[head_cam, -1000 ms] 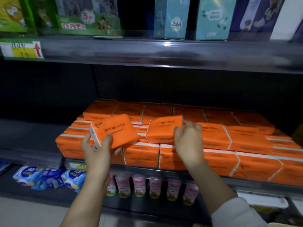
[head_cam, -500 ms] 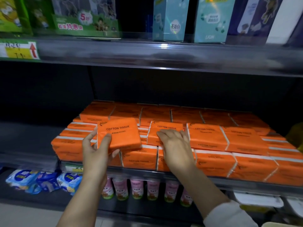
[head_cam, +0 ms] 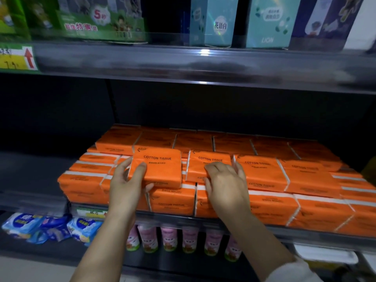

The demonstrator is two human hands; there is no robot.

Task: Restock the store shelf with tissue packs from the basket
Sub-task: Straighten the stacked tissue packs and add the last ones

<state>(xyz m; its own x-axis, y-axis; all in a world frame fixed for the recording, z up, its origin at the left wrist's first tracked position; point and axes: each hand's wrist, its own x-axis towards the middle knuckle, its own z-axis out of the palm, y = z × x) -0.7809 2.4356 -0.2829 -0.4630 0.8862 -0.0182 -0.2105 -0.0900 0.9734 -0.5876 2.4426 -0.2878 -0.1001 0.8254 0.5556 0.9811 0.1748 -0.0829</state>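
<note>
Tissue packs (head_cam: 305, 180) in orange wrapping are lying stacked in rows on the middle shelf (head_cam: 30, 180), filling it from about the centre out to the right. The left hand (head_cam: 126, 186) is gripping a loose pack (head_cam: 160, 169) by its left end, thumb on the printed top and fingers curling underneath, and is holding it tilted just above the front row. Beside it, the right hand (head_cam: 225, 184) is lying palm down on a neighbouring pack (head_cam: 210, 159), fingers bending over its top and thumb pressing against its front edge, so it is clasping that pack where it is sitting on the stack. Pink bottles (head_cam: 168, 239) are standing in a row on the level below, with blue packets (head_cam: 81, 228) lying to their left. Teal boxes (head_cam: 266, 21) are standing on the shelf above.
</note>
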